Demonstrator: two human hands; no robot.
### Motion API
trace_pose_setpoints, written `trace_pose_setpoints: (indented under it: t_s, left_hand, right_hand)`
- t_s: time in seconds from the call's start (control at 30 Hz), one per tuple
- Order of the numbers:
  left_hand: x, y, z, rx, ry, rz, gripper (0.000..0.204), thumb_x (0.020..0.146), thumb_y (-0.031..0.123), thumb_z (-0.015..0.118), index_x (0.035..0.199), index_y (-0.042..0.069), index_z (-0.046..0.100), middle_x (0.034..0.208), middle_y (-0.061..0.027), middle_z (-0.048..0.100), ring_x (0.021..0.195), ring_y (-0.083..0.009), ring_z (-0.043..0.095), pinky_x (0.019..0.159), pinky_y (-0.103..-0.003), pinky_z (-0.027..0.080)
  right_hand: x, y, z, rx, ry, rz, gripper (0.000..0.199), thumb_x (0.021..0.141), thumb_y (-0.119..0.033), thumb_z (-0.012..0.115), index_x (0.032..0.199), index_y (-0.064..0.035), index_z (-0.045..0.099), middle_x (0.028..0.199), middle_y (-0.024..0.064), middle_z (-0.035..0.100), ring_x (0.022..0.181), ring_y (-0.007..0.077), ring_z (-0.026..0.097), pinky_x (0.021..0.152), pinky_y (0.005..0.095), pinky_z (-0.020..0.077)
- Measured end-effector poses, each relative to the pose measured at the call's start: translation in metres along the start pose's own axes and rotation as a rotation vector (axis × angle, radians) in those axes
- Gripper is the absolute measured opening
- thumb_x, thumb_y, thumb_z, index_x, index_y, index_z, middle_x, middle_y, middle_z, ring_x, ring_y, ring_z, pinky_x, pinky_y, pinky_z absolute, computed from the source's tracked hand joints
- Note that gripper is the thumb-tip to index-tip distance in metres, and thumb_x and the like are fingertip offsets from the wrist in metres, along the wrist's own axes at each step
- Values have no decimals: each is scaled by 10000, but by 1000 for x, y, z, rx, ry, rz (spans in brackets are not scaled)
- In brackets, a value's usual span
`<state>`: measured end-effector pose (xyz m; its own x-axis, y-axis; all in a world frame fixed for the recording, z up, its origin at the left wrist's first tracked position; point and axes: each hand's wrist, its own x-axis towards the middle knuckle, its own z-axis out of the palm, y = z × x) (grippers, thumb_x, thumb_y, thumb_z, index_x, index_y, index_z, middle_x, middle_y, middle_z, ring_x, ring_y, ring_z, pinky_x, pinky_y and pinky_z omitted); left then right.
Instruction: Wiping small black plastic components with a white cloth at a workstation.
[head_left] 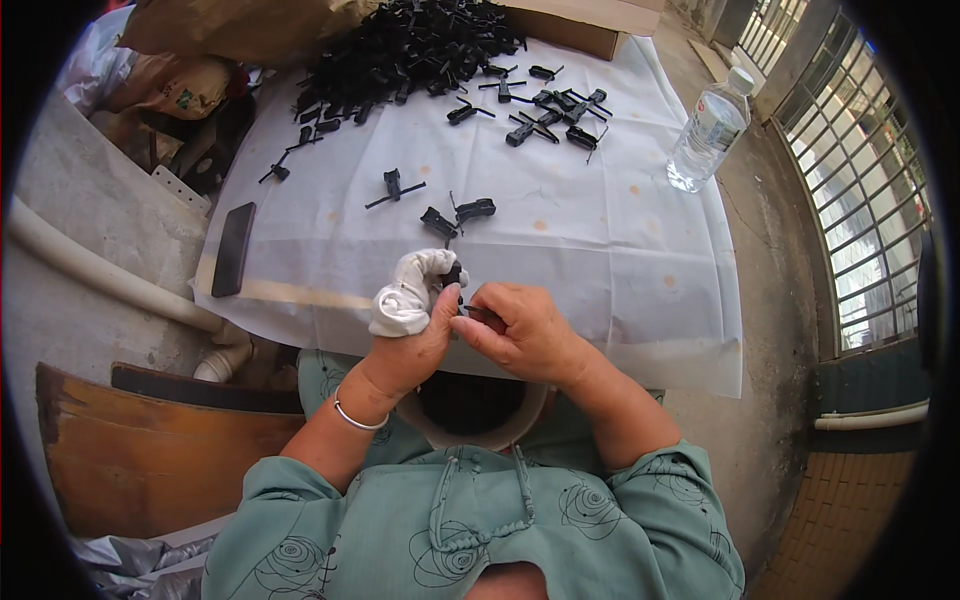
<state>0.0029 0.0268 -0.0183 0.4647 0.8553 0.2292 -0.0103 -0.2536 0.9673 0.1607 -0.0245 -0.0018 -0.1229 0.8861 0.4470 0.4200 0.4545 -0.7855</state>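
My left hand [415, 335] has a white cloth glove [402, 300] over its fingers, with the thumb bare. It grips a small black plastic part [453, 273] at the near edge of the table. Against that part, my right hand [525, 330] is closed in a pinch; something thin and dark shows at its fingers, too small to name. Just beyond my hands lie two loose black plastic parts [438, 221] with thin arms, and another black part [393, 187] sits farther left. Below my hands, a pale round bucket [540, 408] with a dark inside is between my legs.
A large heap of black parts [400, 55] covers the far end of the white-sheeted table [570, 270], with several more scattered at its right. A phone [234, 250] lies at the left edge, and a clear water bottle [708, 135] stands at the right. A cardboard box [580, 30] is behind.
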Motion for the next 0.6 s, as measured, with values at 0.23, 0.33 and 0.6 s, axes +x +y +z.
trace_pose_setpoints:
  t_s: [0.23,0.33,0.6]
  left_hand:
    - [-4,16,5,-47,-172,-24,312,850,25,533,1156,3,474,1004,-48,549,882,-116,524,794,-246,434]
    - [-3,16,4,-39,-113,-69,303,835,2,531,1136,-3,493,981,-48,557,878,-118,529,803,-247,435]
    - [-8,11,9,255,1,138,327,803,-34,538,1127,-35,499,985,-109,590,934,-169,564,831,-274,453]
  right_hand:
    - [6,9,0,-58,207,93,223,815,-166,652,709,-21,519,593,105,495,480,206,439,467,300,373]
    - [4,9,-8,54,99,166,224,862,-173,590,717,-14,528,584,102,485,489,198,428,489,302,379]
    - [0,10,12,122,12,175,275,909,-180,489,711,9,516,592,159,487,517,286,431,507,346,387]
